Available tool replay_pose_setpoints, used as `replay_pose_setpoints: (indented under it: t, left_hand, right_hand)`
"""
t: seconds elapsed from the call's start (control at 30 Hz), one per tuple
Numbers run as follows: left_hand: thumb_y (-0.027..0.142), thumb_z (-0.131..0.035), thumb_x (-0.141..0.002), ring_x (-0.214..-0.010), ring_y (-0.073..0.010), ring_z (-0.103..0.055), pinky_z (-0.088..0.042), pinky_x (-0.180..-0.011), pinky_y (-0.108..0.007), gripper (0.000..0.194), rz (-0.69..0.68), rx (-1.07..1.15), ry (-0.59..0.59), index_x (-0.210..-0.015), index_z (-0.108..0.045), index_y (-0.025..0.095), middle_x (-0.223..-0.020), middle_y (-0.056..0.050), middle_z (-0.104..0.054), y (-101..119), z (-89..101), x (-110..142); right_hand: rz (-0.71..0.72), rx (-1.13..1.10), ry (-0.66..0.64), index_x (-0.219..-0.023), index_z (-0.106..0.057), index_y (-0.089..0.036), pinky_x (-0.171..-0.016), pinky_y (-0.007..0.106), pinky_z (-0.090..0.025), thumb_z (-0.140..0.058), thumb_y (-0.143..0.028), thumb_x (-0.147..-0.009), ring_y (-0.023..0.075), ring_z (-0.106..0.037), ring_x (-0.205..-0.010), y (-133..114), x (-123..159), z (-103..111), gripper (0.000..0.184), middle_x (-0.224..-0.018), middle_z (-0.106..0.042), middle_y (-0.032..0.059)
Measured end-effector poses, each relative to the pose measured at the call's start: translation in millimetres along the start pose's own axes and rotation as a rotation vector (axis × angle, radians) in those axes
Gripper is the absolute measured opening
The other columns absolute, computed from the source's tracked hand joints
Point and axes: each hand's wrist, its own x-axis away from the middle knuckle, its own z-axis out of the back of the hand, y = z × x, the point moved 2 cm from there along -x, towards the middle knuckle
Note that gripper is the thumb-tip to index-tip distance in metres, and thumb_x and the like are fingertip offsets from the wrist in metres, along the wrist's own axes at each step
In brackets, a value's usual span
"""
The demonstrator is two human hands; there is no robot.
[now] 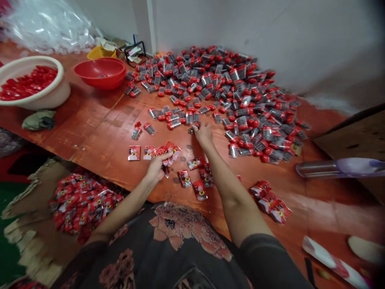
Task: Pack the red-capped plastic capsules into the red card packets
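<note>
My left hand [157, 166] is closed on a fanned bunch of red printed cards [168, 147], just above the table. My right hand [203, 134] reaches to the near edge of the pile, its fingers pinched on a small dark, clear-walled container [192, 129] partly hidden by them. Beside it lie several clear containers with red caps [189, 117]. Two more containers [149, 128] sit apart to the left. A single red card [134, 153] lies flat left of the bunch. Between my arms are several red printed packets [184, 178].
A large heap of red-capped containers [216, 80] covers the back. At left stand a white tub [45, 98] of red pieces and a red bowl [100, 76]. Below the table edge, a carton [45, 204] holds many red packets. More packets [270, 200] lie right.
</note>
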Motion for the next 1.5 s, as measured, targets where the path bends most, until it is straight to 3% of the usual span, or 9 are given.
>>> replay_pose_setpoints:
  t: [0.13,0.3,0.43,0.53,0.7,0.87,0.97,1.2,1.5]
  left_hand:
    - [0.019,-0.079,-0.058,-0.041,-0.0045,-0.047,-0.031,-0.033,-0.016,0.018,0.010,0.040,-0.009,-0.070,-0.069,0.010,-0.057,0.001,-0.062,1,-1.3,-1]
    - [0.018,-0.080,-0.058,-0.043,-0.0054,-0.050,-0.030,-0.034,-0.016,0.019,-0.013,0.021,0.014,-0.070,-0.068,0.010,-0.060,-0.002,-0.066,-1,1.0,0]
    - [0.020,-0.083,-0.056,-0.041,-0.0049,-0.047,-0.029,-0.035,-0.017,0.021,-0.061,0.016,0.053,-0.063,-0.065,0.011,-0.055,-0.001,-0.063,-6,3.5,3]
    - [0.023,-0.084,-0.056,-0.041,-0.0051,-0.046,-0.029,-0.035,-0.017,0.023,-0.067,0.039,0.068,-0.063,-0.065,0.012,-0.055,0.000,-0.062,-9,4.4,7]
    - [0.024,-0.084,-0.061,-0.042,-0.0042,-0.047,-0.030,-0.036,-0.017,0.023,-0.040,0.038,0.003,-0.063,-0.064,0.013,-0.057,0.000,-0.062,-14,-1.9,22]
    - [0.021,-0.081,-0.066,-0.040,-0.0033,-0.044,-0.030,-0.037,-0.018,0.020,0.006,0.029,-0.010,-0.063,-0.063,0.013,-0.053,0.002,-0.058,-18,-6.6,45]
    - [0.021,-0.082,-0.065,-0.039,-0.0030,-0.042,-0.030,-0.036,-0.018,0.020,-0.014,0.035,-0.049,-0.065,-0.064,0.013,-0.053,0.002,-0.057,-19,-5.7,59]
    - [0.030,-0.087,-0.055,-0.037,-0.0037,-0.040,-0.031,-0.037,-0.019,0.034,-0.155,0.034,-0.066,-0.056,-0.057,0.014,-0.046,0.005,-0.051,-21,-0.7,81]
    - [0.036,-0.087,-0.055,-0.037,-0.0052,-0.043,-0.032,-0.037,-0.020,0.036,-0.292,-0.073,-0.138,-0.059,-0.059,0.015,-0.049,0.004,-0.054,-17,-3.7,96]
  right_hand:
    - [-0.005,0.009,-0.043,-0.131,-0.051,-0.014,-0.090,0.044,-0.046,-0.061,-0.035,-0.084,0.0317,-0.061,-0.104,1,0,-9,0.052,-0.129,-0.051,0.0231]
    - [0.039,-0.146,-0.146,-0.140,-0.041,-0.011,-0.089,0.045,-0.048,-0.068,-0.016,-0.071,0.0304,-0.063,-0.099,14,32,-8,0.075,-0.112,-0.066,0.0166]
    - [0.112,-0.576,-0.110,-0.140,-0.043,-0.019,-0.085,0.041,-0.053,-0.060,-0.026,-0.081,0.0234,-0.065,-0.095,17,95,1,0.062,-0.114,-0.066,0.0100]
    - [0.156,-0.899,-0.191,-0.137,-0.048,-0.031,-0.081,0.041,-0.056,-0.057,-0.034,-0.086,0.0225,-0.064,-0.094,12,158,10,0.052,-0.117,-0.065,0.0067]
    - [0.158,-0.979,-0.259,-0.139,-0.044,-0.039,-0.064,0.036,-0.057,-0.058,-0.037,-0.087,0.0185,-0.064,-0.077,2,230,15,0.054,-0.118,-0.063,0.0056]
    - [0.263,-0.834,0.020,-0.132,-0.050,-0.032,-0.088,0.041,-0.054,-0.058,-0.033,-0.087,0.0214,-0.062,-0.101,-1,246,19,0.046,-0.118,-0.062,0.0068]
    - [0.279,-0.795,0.105,-0.126,-0.053,-0.029,-0.091,0.042,-0.052,-0.057,-0.032,-0.086,0.0213,-0.062,-0.101,-2,253,21,0.040,-0.116,-0.063,0.0068]
    - [0.255,-0.829,0.034,-0.128,-0.057,-0.033,-0.072,0.039,-0.058,-0.058,-0.036,-0.087,0.0239,-0.061,-0.097,-2,273,22,0.041,-0.111,-0.062,0.0074]
    - [0.255,-0.936,-0.009,-0.123,-0.064,-0.035,-0.046,0.026,-0.050,-0.059,-0.038,-0.087,0.0120,-0.053,-0.065,-2,283,41,0.037,-0.093,-0.053,0.0032]
